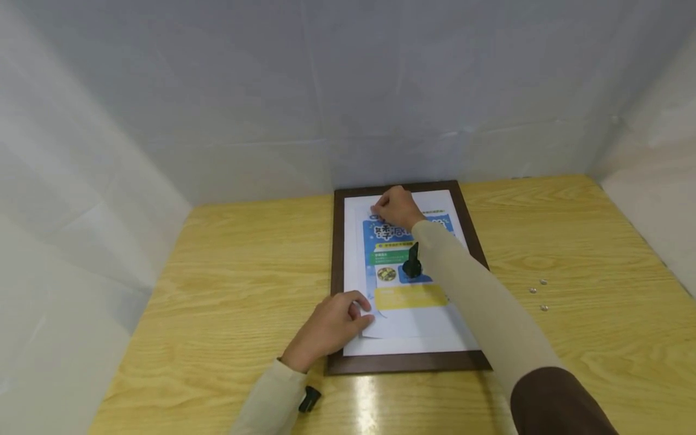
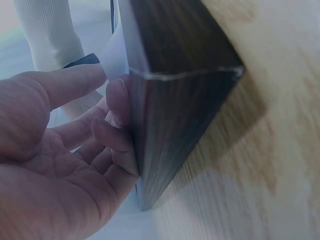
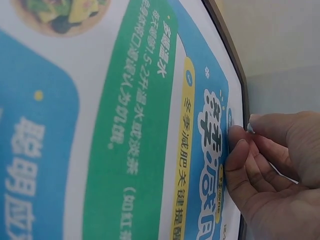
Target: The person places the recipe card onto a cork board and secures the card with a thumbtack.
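Note:
A printed poster (image 1: 410, 298) in blue, green and yellow lies on a white board with a dark brown frame (image 1: 338, 260). My right hand (image 1: 399, 208) is at the poster's upper left, with thumb and forefinger pinching a small clear pin (image 3: 251, 128) whose point is hidden. Down at the lower left, my left hand (image 1: 330, 327) pinches the poster's edge between thumb and forefinger. In the left wrist view its other fingers curl against the side of the brown frame (image 2: 170, 100), and the pale sheet rises just past the thumb tip.
Several small clear pins (image 1: 533, 290) lie on the wood-grain table (image 1: 244, 284) right of the frame. A grey sheet (image 1: 326, 90) hangs behind the table, with pale sheeting along both sides. My right forearm crosses over the poster's right part.

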`<state>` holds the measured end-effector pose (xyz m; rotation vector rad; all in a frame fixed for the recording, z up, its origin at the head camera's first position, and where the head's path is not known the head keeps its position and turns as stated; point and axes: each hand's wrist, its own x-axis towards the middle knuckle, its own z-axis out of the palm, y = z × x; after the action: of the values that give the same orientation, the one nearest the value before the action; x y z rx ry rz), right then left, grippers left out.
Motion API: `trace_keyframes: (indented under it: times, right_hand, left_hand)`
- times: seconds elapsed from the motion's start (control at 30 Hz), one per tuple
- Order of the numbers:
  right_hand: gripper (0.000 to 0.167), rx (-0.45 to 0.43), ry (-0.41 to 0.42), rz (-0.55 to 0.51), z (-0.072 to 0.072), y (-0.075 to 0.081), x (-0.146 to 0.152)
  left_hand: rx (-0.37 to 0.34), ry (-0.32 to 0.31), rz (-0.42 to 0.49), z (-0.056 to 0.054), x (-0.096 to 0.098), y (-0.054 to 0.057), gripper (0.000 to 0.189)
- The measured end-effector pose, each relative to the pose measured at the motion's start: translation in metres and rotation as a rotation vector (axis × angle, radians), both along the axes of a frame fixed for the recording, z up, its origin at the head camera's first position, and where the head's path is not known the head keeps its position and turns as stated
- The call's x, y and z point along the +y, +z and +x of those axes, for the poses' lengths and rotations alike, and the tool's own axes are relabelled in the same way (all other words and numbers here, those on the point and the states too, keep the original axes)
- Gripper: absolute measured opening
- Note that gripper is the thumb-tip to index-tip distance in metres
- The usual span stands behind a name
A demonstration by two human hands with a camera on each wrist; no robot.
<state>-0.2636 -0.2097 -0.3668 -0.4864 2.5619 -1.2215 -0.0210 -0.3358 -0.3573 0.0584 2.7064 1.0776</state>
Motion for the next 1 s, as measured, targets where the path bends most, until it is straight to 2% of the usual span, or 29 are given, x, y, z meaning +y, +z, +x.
trace_keyframes:
  times: [0.2, 0.63, 0.83, 1.0]
  right_hand:
    - [0.02, 0.004, 0.003, 0.0, 0.0, 0.001, 0.001]
    - [0.015, -0.068, -0.05, -0.088, -0.004, -0.003, -0.005]
    - [0.013, -0.14, -0.045, -0.167, -0.007, -0.003, -0.005]
    - [0.014, -0.184, -0.055, -0.155, -0.011, -0.003, -0.006]
  left_hand:
    - [0.004, -0.002, 0.0, 0.001, 0.0, 0.0, 0.013]
    - [0.006, -0.001, 0.002, 0.003, 0.002, -0.001, 0.014]
    - [0.005, -0.004, 0.015, 0.003, 0.003, 0.0, 0.015]
    - [-0.006, -0.004, 0.013, 0.003, 0.003, 0.0, 0.017]
